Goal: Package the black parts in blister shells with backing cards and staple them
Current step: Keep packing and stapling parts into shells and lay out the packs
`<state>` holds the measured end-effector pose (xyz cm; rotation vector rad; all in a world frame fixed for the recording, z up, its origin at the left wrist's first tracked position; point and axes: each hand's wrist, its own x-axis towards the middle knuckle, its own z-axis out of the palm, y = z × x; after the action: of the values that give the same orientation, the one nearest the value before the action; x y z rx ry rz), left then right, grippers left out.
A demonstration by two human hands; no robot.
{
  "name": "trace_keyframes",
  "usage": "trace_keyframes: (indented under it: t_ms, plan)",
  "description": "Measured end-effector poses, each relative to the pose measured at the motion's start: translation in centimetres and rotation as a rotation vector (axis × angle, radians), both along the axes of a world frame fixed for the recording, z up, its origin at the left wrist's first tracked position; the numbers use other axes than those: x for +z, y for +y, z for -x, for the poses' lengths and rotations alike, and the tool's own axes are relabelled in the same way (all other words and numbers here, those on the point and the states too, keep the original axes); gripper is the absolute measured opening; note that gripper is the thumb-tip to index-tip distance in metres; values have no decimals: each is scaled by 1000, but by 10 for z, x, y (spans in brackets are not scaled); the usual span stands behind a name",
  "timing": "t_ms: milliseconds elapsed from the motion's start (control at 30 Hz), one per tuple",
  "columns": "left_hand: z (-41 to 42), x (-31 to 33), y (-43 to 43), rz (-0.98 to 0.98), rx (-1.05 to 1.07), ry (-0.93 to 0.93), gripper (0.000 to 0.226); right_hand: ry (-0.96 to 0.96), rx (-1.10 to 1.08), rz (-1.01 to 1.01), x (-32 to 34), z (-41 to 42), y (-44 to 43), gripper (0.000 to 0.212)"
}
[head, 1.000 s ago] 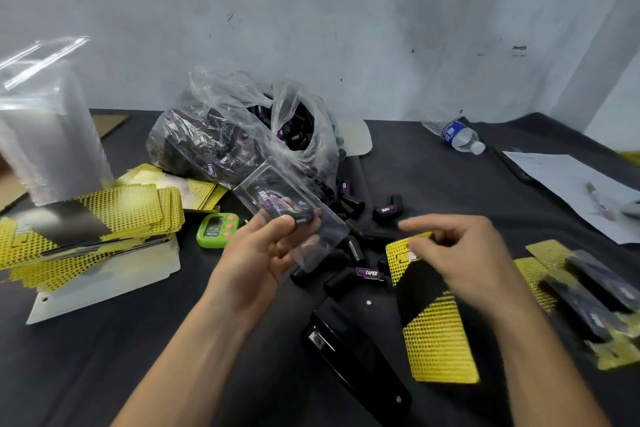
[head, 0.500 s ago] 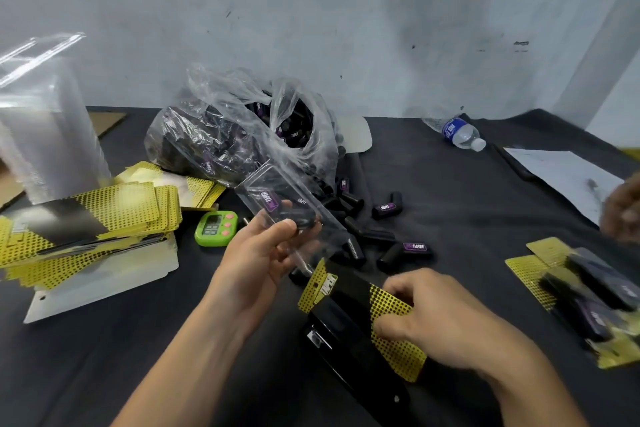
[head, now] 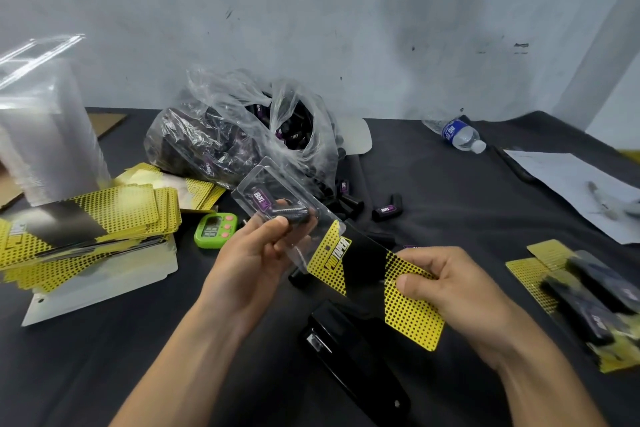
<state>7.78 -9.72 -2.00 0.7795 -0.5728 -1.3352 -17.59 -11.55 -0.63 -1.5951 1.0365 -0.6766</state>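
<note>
Left hand (head: 247, 263): fingers curled round a clear blister shell (head: 294, 196), held above the table (head: 104, 357).
Black part (head: 291, 213): inside the shell, purple label showing.
Right hand (head: 453, 288): thumb and fingers pinch the yellow-black backing card (head: 367, 274); its top corner meets the shell.
Stapler (head: 349, 360): on the table below the card, untouched.

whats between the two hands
Head view: the backing card, held by the right hand, its top reaching the blister shell in the left hand.
</note>
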Motion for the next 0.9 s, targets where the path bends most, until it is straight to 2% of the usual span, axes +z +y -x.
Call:
trace_keyframes:
  t_ms: [133,200,300,533,767,900]
  plan:
    - [1,0,-1,0,3,15,31,-100,-26,-53,-2,1,-1,35]
    - [0,-1,-1,-4,11,23,28,-157,-40,-81,-6,-3,-1,31]
    - [-1,1,1,-15,7,-1,23,-209,-29,-110,-9,-12,1,34]
    - [4,6,4,-35,22,-30,35,-314,-44,-181,-10,-26,4,39]
    - [2,5,5,-28,73,6,23,-247,-40,-169,-8,-9,-1,33]
    - [0,4,4,-33,94,2,20,-287,-52,-156,-8,-10,0,34]
